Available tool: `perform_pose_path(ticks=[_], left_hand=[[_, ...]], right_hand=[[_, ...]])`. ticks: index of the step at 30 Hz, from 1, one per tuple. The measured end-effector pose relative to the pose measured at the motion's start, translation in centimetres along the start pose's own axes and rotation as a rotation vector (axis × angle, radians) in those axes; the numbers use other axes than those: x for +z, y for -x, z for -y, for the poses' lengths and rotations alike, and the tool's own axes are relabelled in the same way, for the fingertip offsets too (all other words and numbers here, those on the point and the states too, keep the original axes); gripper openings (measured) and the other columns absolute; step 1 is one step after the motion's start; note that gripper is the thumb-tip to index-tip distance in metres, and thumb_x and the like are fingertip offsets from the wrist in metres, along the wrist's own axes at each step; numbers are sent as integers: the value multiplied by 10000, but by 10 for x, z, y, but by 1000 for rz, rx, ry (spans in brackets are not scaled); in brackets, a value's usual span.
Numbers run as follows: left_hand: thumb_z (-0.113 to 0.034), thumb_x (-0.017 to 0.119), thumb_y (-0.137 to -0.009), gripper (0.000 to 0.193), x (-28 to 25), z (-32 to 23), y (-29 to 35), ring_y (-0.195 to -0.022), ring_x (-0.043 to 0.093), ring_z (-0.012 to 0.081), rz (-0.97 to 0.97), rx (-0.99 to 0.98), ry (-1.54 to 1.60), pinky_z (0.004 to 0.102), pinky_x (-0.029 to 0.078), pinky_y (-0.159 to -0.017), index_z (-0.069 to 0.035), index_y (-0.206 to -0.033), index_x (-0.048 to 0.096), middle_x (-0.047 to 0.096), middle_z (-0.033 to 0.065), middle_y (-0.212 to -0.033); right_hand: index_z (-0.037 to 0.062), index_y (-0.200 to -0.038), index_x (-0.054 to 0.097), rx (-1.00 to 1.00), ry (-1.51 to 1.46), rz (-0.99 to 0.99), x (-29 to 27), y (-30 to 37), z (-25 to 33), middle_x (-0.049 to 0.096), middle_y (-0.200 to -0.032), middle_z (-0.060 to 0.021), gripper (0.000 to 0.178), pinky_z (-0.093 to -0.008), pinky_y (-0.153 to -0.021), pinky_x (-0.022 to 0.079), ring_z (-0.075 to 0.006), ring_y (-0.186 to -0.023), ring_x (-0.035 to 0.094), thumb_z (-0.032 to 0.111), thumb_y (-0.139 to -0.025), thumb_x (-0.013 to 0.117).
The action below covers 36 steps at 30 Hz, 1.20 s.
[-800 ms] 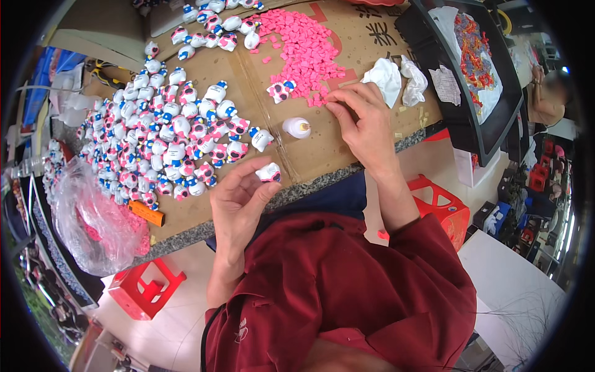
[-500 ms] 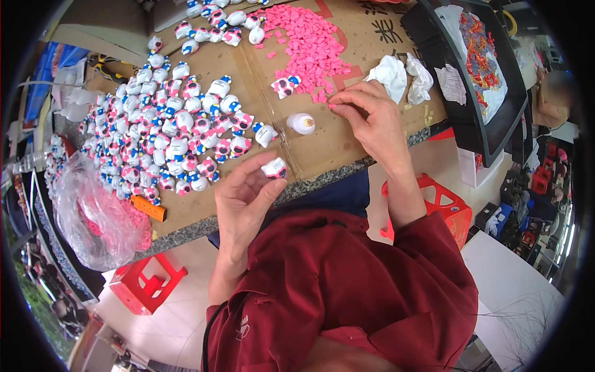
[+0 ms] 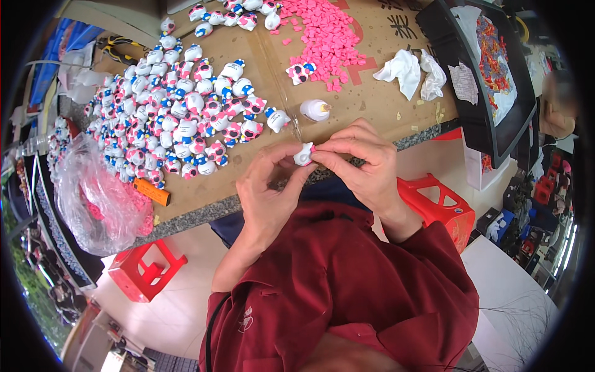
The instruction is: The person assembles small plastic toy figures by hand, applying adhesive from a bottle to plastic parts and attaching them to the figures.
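Between the thumb and fingers of my left hand (image 3: 268,189) is a small white cat figurine (image 3: 303,155). My right hand (image 3: 367,162) pinches a tiny pink piece (image 3: 313,149) against the figurine's upper edge, its fingertips partly hiding it. Just beyond the hands, a small whitish bottle (image 3: 316,110) with a yellowish tip stands on the cardboard. One figurine in pink glasses (image 3: 300,73) lies beside a heap of pink pieces (image 3: 325,43). To the left spreads a large pile of white, blue and pink figurines (image 3: 185,129).
An orange bar-shaped object (image 3: 152,192) and a clear plastic bag (image 3: 93,198) with pink pieces lie front left; pliers (image 3: 118,49) are behind. Crumpled white tissues (image 3: 403,71) and a black tray (image 3: 455,46) are right. The stone table edge (image 3: 232,208) runs before me. Red stools (image 3: 443,204) stand below.
My right hand has come from beside the pink heap down to the figurine with a pink piece. My left hand has moved right and turned the figurine. The view has shifted slightly.
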State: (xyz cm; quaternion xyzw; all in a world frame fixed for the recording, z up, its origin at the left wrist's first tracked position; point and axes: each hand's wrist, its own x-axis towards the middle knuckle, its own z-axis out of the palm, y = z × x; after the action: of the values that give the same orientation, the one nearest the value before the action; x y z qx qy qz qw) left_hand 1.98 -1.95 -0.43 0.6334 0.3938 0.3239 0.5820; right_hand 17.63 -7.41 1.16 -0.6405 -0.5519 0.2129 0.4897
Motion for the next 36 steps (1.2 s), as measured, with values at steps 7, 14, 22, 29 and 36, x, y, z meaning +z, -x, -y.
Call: perform_pose_path(ticks=[7,14,22,29,36], left_hand=[[112,655,-784,301,-5,-3,1,-886,617,129,111,-89,101,243,520,-783,39,-1068,586,638,94,-1031],[91,628,-824,297,-5,-7,-2,-913,628,134,141,-151,267,239,524,-787,45,-1115,583,647,106,-1048],[23,657,-826,268,-4,-10,-2,-896,647,139,44,-88,213,253,531,-810,-3,-1092,636,648,103,-1074],[-21,722,-758,268,-34,-30,-30,-796,615,92,-142,188,-452,228,486,-701,-15,-1020,665,677,84,-968],[-144,759,-725,259,-80,-42,-105,-792,614,263,-257,324,-781,356,480,-715,-17,-934,673,663,118,-867]], right_hand=[[44,-830,716,267,-250,24,-2,4,0,659,-774,-47,129,-297,-651,458,-176,-735,578,65,-710,758],[50,-819,706,49,-137,46,-1,0,-8,649,-786,-45,131,-296,-659,453,-174,-753,567,70,-703,763],[26,-828,693,-94,-8,-55,7,2,2,643,-797,-60,141,-308,-625,453,-210,-728,562,1,-696,734],[18,-854,670,-102,32,-163,2,4,-13,634,-841,-79,253,-306,-623,446,-214,-726,560,35,-632,792],[30,-973,621,42,87,-179,10,-25,-14,611,-960,-88,379,-340,-756,448,-247,-851,548,92,-646,802]])
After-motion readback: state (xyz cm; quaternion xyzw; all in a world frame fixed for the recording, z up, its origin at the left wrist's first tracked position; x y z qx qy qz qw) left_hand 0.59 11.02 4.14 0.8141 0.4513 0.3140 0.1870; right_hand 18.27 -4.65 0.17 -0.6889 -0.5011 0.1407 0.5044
